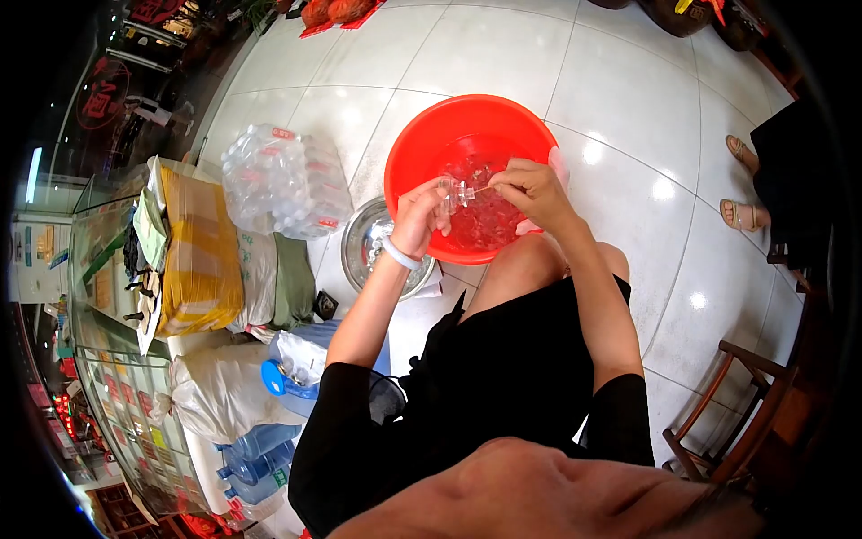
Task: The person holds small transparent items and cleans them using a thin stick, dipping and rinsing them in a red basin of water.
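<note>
Clear bottle point(461, 193) over a red tub point(476, 111)

So, left to right: plastic-wrapped pack point(285, 181), shiny round bowl point(356, 238) tight against the tub, left hand point(420, 214) clamped on the bottle inside the rim, right hand point(537, 191) pinching a thin stick point(484, 189) at its mouth. Glossy tiles point(664, 171) stretch wide right.

The left hand point(419, 216) partly hides a clear vessel point(463, 193), and small pieces point(483, 224) in the red basin point(410, 144) are blurred.
</note>
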